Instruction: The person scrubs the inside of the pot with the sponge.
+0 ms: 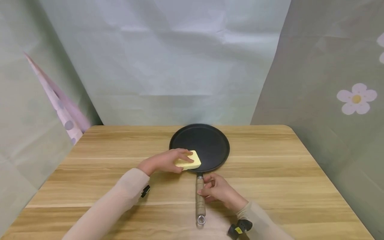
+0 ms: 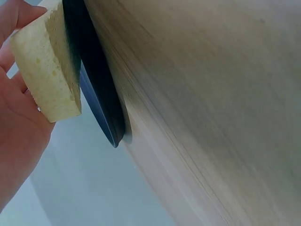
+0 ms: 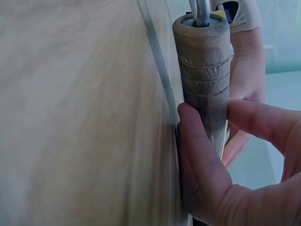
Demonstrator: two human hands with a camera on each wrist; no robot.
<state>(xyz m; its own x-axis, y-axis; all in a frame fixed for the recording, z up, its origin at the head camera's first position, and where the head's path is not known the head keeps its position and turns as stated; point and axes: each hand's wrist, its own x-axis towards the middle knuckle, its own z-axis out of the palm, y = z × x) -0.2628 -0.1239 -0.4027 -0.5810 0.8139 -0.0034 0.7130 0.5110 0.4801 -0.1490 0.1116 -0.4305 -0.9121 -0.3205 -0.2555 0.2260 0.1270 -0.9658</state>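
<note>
Yellow sponge sits on the near-left edge of the black pan — left hand curled round it, pressing down; right hand pinches the wooden handle lying on the worktop

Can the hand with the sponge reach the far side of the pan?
Probably yes. The left hand holds the yellow sponge on the near edge of the black pan, nothing lies on the pan beyond it, and the right hand steadies the wooden handle.
</note>
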